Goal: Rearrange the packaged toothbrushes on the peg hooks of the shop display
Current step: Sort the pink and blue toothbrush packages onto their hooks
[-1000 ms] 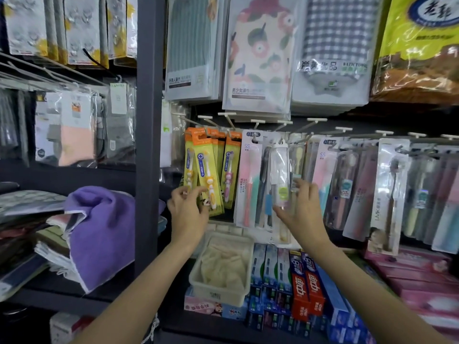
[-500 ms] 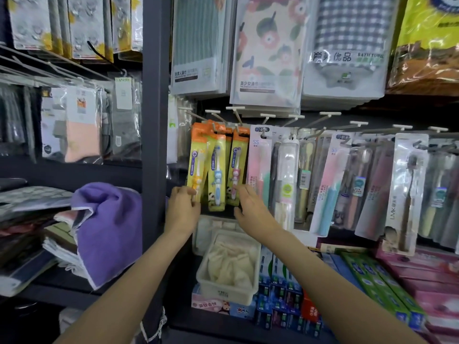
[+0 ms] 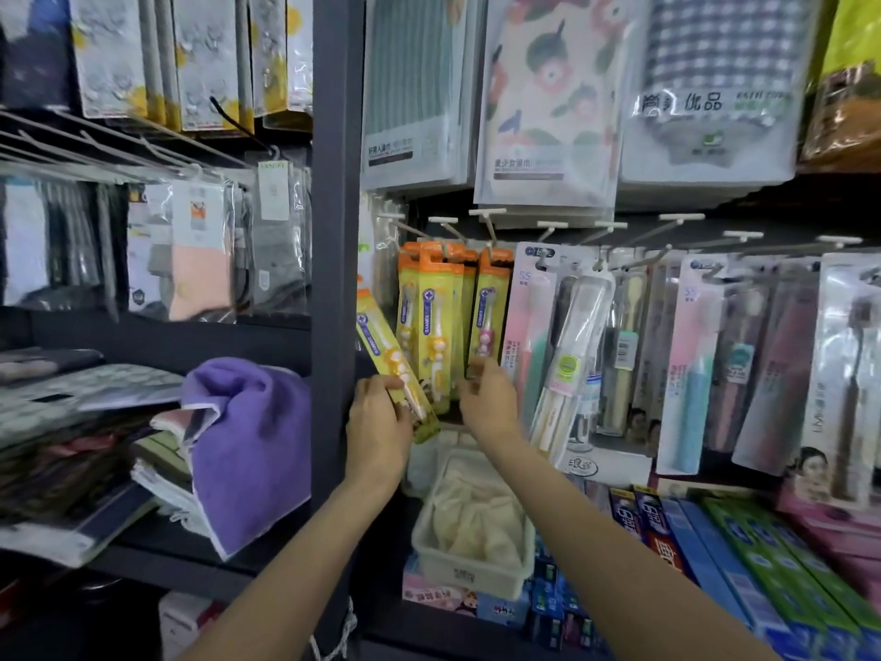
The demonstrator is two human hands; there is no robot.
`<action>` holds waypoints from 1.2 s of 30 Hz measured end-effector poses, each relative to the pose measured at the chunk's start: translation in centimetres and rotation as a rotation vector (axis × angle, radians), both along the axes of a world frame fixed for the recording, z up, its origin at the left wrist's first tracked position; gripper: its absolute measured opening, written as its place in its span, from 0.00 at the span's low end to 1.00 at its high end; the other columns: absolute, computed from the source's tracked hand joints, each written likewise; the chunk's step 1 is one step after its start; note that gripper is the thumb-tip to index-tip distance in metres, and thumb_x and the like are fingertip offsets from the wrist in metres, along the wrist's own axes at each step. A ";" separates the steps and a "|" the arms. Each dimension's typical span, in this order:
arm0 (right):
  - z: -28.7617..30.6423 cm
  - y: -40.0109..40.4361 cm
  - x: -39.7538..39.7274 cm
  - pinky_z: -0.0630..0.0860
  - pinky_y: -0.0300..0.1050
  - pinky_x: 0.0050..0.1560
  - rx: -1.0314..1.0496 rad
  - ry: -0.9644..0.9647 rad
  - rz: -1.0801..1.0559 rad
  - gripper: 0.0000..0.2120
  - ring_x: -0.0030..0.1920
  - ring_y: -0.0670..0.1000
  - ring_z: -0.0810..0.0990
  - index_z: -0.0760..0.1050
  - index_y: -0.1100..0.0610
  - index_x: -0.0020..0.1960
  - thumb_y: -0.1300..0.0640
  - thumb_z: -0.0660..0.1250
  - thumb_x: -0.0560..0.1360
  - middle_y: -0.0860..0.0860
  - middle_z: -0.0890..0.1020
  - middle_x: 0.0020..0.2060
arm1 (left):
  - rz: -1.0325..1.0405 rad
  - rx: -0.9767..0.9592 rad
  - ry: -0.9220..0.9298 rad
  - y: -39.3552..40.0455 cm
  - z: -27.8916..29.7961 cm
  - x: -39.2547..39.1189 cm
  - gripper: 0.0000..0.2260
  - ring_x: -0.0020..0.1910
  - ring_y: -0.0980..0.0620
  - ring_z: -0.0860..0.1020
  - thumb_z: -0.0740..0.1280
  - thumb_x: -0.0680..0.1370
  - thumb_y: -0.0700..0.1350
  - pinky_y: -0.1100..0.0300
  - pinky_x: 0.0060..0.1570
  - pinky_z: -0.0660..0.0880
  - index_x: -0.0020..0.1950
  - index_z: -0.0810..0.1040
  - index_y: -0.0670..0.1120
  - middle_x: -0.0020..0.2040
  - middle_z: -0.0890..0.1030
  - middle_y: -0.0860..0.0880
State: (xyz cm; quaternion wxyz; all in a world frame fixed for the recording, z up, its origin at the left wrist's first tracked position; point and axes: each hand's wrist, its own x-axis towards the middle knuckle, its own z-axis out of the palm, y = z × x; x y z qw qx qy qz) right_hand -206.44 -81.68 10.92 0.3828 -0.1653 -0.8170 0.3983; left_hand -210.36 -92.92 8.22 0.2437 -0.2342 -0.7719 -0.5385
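Shelving fills the whole view: a dark upright post (image 3: 336, 279) splits it, with peg hooks (image 3: 486, 221) to its right carrying rows of packaged toothbrushes. The left hand (image 3: 376, 427) is closed around the lower part of a yellow toothbrush pack (image 3: 391, 360), which is off its hook and tilted, its orange top leaning toward the post. The right hand (image 3: 486, 403) pinches the bottom edge of the pink-figure pack (image 3: 488, 312), which hangs on the next hook among the other yellow-and-orange packs (image 3: 431, 322). Farther right hang longer pink, clear and teal toothbrush packs (image 3: 691, 364) (some blurred at the edge).

Above the pegs hang bagged towels (image 3: 548, 102), one floral, one checked. Below the hands sits a white plastic bin (image 3: 472, 560) holding pale cloth, resting on small boxes, and beside it lie boxed toothpastes (image 3: 715, 541) in blue, red and green. Left of the post, a purple towel (image 3: 252, 446) drapes over a stack of folded cloths on a dark shelf (image 3: 157, 551), with bagged socks (image 3: 195, 260) hanging above.
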 end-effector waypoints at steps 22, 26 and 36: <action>5.4 3.2 6.6 0.67 0.46 0.38 0.599 -0.212 -0.274 0.12 0.49 0.62 0.77 0.67 0.63 0.60 0.60 0.57 0.79 0.61 0.78 0.50 | -0.179 0.049 -0.118 4.8 4.7 -1.9 0.24 0.64 0.46 0.69 0.68 0.76 0.43 0.61 0.56 0.65 0.68 0.63 0.39 0.66 0.69 0.42; 6.1 2.4 5.0 0.67 0.46 0.39 0.482 -0.187 -0.235 0.13 0.49 0.62 0.77 0.66 0.64 0.60 0.57 0.57 0.80 0.60 0.77 0.50 | -0.189 0.159 -0.226 6.1 5.2 -2.8 0.19 0.58 0.47 0.74 0.67 0.76 0.43 0.60 0.53 0.67 0.65 0.67 0.40 0.58 0.75 0.43; 3.9 2.2 3.1 0.66 0.40 0.36 0.115 0.095 -0.088 0.22 0.33 0.49 0.71 0.59 0.57 0.72 0.61 0.57 0.79 0.56 0.78 0.40 | -0.069 0.162 -0.092 4.2 5.0 -3.2 0.16 0.53 0.46 0.75 0.67 0.76 0.46 0.54 0.54 0.72 0.60 0.71 0.40 0.49 0.75 0.48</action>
